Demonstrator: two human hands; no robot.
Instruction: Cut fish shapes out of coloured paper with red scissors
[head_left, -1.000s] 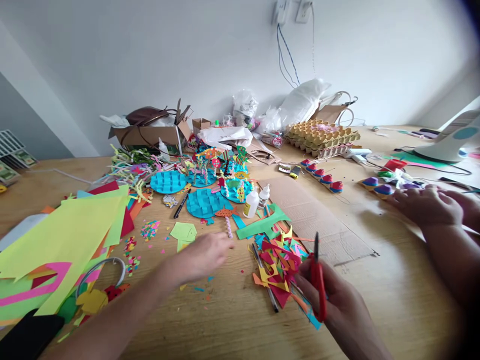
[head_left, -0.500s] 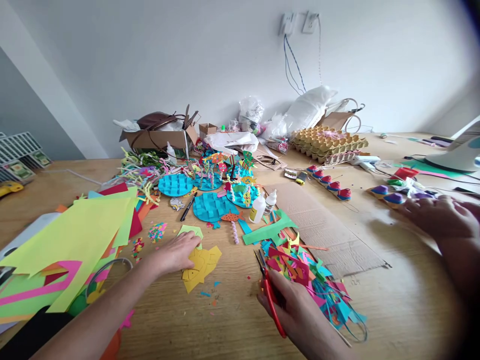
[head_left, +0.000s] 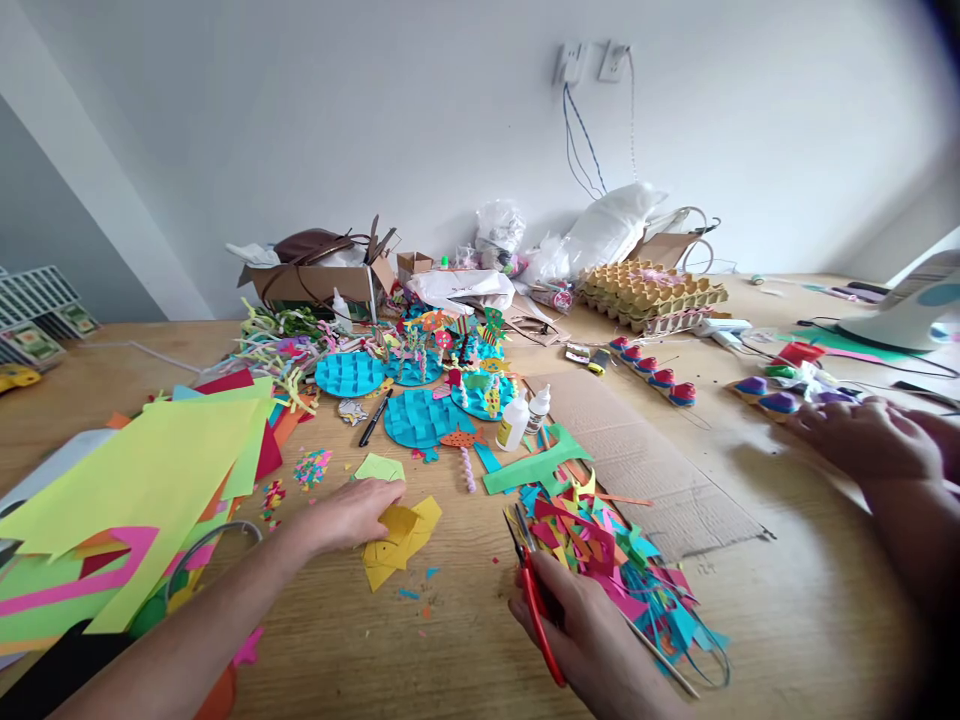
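Observation:
My left hand (head_left: 352,513) rests on the wooden table (head_left: 465,640) with its fingers pinching the edge of a crumpled yellow paper piece (head_left: 401,540). A light green paper piece (head_left: 379,467) lies just beyond it. My right hand (head_left: 592,630) grips red-handled scissors (head_left: 534,590), blades pointing away, at the near edge of a heap of colourful paper scraps (head_left: 600,550). A thin stick (head_left: 660,655) runs under that heap.
Large coloured sheets (head_left: 142,480) cover the left. Blue woven paper discs (head_left: 420,415), two glue bottles (head_left: 521,415), a black marker (head_left: 373,418) and flat cardboard (head_left: 637,450) lie ahead. Egg trays (head_left: 649,285) and a box (head_left: 315,280) stand at the back. Another person's hands (head_left: 870,440) work at the right.
My left hand drew back from the pink stick to the yellow paper and closed on it. My right hand lowered the scissors from upright to the near edge of the scrap heap.

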